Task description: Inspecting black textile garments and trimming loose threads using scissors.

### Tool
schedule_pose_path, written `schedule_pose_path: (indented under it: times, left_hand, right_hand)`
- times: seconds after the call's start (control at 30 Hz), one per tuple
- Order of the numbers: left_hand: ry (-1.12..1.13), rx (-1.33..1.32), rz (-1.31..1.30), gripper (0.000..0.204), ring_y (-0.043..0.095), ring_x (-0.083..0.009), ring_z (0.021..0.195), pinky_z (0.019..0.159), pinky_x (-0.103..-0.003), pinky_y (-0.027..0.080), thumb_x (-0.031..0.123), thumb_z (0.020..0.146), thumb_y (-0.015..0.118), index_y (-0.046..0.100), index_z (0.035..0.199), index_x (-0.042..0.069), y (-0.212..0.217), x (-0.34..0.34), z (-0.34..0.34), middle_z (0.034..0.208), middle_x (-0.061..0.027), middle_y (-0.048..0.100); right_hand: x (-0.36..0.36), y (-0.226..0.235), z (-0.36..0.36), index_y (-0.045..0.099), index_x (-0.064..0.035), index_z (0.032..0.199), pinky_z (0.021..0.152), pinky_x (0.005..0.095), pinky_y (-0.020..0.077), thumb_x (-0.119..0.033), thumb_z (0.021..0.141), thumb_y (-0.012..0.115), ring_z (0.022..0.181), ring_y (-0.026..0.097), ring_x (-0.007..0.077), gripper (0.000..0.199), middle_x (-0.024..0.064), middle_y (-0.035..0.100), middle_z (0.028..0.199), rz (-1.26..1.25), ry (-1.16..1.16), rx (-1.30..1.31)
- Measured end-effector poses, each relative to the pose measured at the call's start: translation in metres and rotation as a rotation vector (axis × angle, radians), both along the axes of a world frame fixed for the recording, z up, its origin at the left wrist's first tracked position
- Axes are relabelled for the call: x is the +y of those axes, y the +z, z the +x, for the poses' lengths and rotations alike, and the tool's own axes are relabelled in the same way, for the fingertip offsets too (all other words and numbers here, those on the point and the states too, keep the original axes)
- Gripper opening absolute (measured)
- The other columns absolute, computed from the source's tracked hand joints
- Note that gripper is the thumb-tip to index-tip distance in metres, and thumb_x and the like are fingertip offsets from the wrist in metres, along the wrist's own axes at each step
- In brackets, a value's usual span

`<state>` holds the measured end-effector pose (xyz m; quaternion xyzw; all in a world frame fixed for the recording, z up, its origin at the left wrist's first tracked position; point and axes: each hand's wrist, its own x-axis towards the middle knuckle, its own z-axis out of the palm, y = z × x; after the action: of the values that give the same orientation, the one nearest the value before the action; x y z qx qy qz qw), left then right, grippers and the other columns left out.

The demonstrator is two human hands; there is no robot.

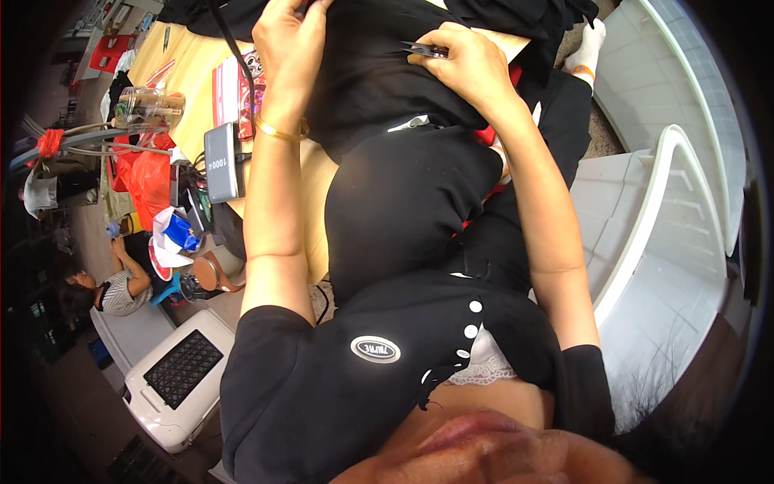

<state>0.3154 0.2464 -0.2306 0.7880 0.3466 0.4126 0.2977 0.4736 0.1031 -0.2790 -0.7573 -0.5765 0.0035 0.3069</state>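
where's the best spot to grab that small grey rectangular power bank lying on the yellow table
Probably across its two long edges, near the middle, coming from above. The small grey rectangular power bank lies flat on the yellow table, so its broad face gives no hold. A black cable runs past its upper right corner and the left hand and forearm lie close on its right, so the side away from them looks freer.

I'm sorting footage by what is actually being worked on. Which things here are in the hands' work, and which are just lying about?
In hand:
black cloth, gripped by the left hand
small snips, in the right hand

Lying about:
grey power bank
red packet
clear bottle
orange bag
white plastic chairs
white crate
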Motion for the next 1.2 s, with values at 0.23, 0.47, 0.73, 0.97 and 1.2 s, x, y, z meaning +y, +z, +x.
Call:
schedule_pose_path:
  times: [0.23,0.47,0.73,0.97,1.2]
  left_hand:
    - [-0.308,-0.394,-0.243,0.02,0.06,-0.0107,0.087,0.076,-0.024,0.05,0.004,0.087,0.063,0.063,0.107,0.002,-0.014,0.005,0.03,0.1,-0.0052,0.064]
    - [-0.625,-0.335,-0.36,0.02,0.057,-0.0112,0.097,0.087,-0.025,0.046,0.004,0.087,0.064,0.062,0.106,0.002,-0.006,-0.022,0.014,0.104,-0.0043,0.062]
    - [-0.458,-0.357,-0.346,0.014,0.059,-0.0082,0.082,0.073,-0.022,0.048,0.003,0.087,0.063,0.063,0.101,0.001,-0.001,-0.017,-0.003,0.091,-0.0022,0.065]
    - [-0.612,0.0,0.41,0.03,0.059,-0.0203,0.094,0.081,-0.029,0.048,0.007,0.081,0.065,0.061,0.111,0.003,-0.012,-0.037,0.018,0.103,-0.0095,0.06]
    - [-0.334,-0.111,0.41,0.07,0.053,-0.0374,0.097,0.084,-0.04,0.046,0.021,0.064,0.085,0.049,0.12,0.0,-0.038,-0.071,0.04,0.107,-0.0183,0.051]
  right_hand:
    - [-0.03,0.027,0.018,0.069,0.0003,0.091,0.069,0.0196,0.0439,-0.004,0.08,0.071,0.071,0.056,0.0045,0.013,-0.0015,0.066,0.083,0.275,0.177,1.031]
    - [-0.076,0.029,0.038,0.067,-0.0005,0.093,0.046,0.0152,0.0251,-0.007,0.081,0.069,0.051,0.038,0.0002,0.014,-0.0031,0.059,0.072,0.513,0.05,1.33]
    - [-0.082,0.026,0.059,0.062,0.0005,0.095,0.043,0.0175,0.0248,-0.006,0.085,0.066,0.046,0.039,0.0036,0.013,-0.0032,0.047,0.06,0.702,-0.011,1.309]
    - [-0.118,0.05,0.064,0.06,-0.0013,0.092,0.045,0.017,0.0288,-0.004,0.087,0.062,0.049,0.041,0.0044,0.007,-0.0011,0.048,0.066,0.901,0.149,1.35]
    - [-0.133,0.082,0.026,0.044,-0.0096,0.071,0.068,0.0231,0.0382,-0.011,0.087,0.062,0.058,0.038,0.0095,0.024,0.0003,0.034,0.076,0.786,0.343,1.067]
